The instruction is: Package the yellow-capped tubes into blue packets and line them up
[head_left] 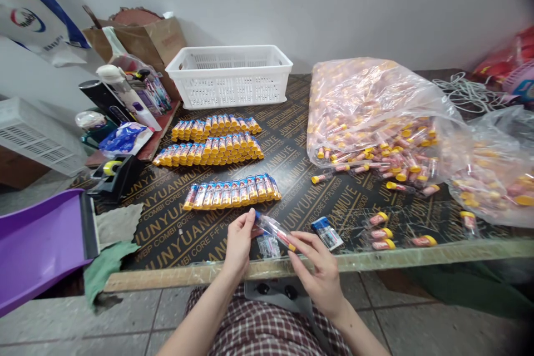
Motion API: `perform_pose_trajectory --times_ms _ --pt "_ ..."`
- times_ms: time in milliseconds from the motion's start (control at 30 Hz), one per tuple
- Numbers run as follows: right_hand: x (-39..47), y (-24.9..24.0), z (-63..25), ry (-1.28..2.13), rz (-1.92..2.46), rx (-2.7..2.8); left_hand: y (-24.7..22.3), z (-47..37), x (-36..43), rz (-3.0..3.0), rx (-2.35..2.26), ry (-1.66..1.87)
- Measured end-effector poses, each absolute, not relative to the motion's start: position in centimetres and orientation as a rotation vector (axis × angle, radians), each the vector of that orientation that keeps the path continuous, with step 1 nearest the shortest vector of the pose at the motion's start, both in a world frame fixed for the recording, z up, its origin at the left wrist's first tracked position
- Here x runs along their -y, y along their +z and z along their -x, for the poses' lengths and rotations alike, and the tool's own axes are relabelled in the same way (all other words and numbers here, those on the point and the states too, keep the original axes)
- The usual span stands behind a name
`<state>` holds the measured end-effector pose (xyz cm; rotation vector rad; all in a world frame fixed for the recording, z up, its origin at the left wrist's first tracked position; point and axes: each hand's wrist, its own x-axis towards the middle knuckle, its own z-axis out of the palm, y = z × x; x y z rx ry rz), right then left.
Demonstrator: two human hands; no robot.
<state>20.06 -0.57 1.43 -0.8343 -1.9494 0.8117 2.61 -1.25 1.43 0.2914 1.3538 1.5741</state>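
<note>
Between my hands, above the table's front edge, is a clear tube [275,229] with a blue end at upper left and a yellow cap at lower right. My left hand [242,236] pinches near the blue end. Fingers of my right hand [316,267] hold the yellow-capped end. Just beyond lies a row of blue-and-yellow wrapped tubes [236,192]. A stack of small blue-topped labels [327,232] lies to the right of the tube, and a clear packet [268,246] sits beneath it. Several unwrapped yellow-capped tubes [381,233] lie farther right.
Two more groups of wrapped tubes [212,147] lie before a white basket [237,86]. A large plastic bag of tubes [362,105] fills the right side. At left are a tape dispenser [114,175], bottles [120,94] and a purple dustpan [41,245].
</note>
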Motion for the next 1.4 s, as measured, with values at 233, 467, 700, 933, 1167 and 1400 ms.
perform_pose_trajectory --times_ms 233,467,700,933,1167,1400 --pt "0.1 0.9 -20.0 0.874 0.813 1.978 3.5 -3.3 2.0 -0.333 -1.117 1.348" --pt "-0.9 1.4 -20.3 1.121 0.648 1.997 3.7 -3.9 2.6 -0.453 -1.044 1.100" --pt "-0.7 0.8 -20.3 1.217 0.598 1.936 4.1 -4.6 3.0 -0.411 -1.048 1.088" --pt "-0.5 0.6 -20.1 1.227 0.598 1.888 4.4 -4.8 3.0 -0.391 -1.065 1.102" --pt "-0.3 0.5 -20.0 1.242 0.572 1.862 4.4 -5.0 3.2 -0.382 -1.054 1.109" --pt "-5.2 1.9 -21.3 0.980 0.701 2.211 4.8 -1.9 1.8 -0.532 -1.282 1.266"
